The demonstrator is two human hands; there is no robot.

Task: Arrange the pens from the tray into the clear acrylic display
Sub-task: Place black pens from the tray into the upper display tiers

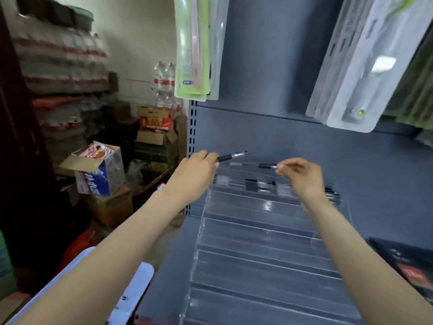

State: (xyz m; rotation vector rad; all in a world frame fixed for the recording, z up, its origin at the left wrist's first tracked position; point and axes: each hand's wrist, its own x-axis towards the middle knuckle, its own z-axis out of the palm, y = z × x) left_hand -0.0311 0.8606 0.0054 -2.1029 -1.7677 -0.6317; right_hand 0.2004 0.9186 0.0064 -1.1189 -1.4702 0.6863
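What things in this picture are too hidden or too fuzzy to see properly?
- Tray: head view, cut off at the bottom left; no tray can be made out for certain.
- Pens in the acrylic display: motion blur and the right hand cover some, so no count.
- Right hand's fingertips: blurred; a hold on the top-row pen is unclear.
- Pen in the left hand: its gripped end is hidden.

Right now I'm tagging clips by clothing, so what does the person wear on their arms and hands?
Nothing shows on either. The left hand and right hand are bare, with no gloves, rings or nail colour that can be made out through the blur. Both forearms are uncovered to the frame's lower edge: no sleeves, watch, bracelets or markings in view.
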